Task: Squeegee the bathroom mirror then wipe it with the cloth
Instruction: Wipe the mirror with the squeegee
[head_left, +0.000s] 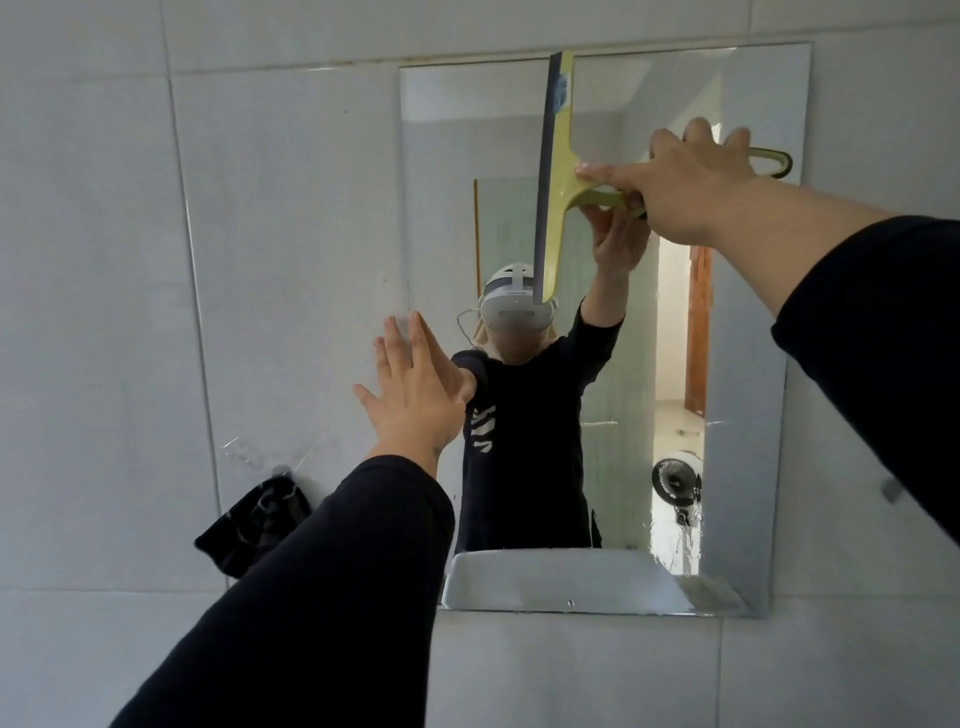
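One yellow-green squeegee lies against the bathroom mirror, turned so its dark rubber blade runs up and down, from the mirror's top edge to about the middle of the glass. The blade edge faces away from the right hand, whose grip is clamped on the squeegee's handle: the fingers wrap over it and the thumb stretches along the neck toward the blade head. Past the hand, the looped end of the handle pokes out on the far side from the blade. A small blue mark sits near the top of the blade head.

Below and across from that grip, the left hand is flat and spread, fingers apart and holding nothing, pressed at the mirror's near edge where glass meets the grey wall tiles. Both arms wear dark sleeves.

Lower than the left hand and further out from the mirror, a dark cloth hangs from a hook on the tiles, partly hidden by the left sleeve. Water streaks show on the glass low down, beneath the right grip. In the reflection a person in a dark top wears a white headset, with a small black fan and a wooden door behind, and a white basin rim along the bottom
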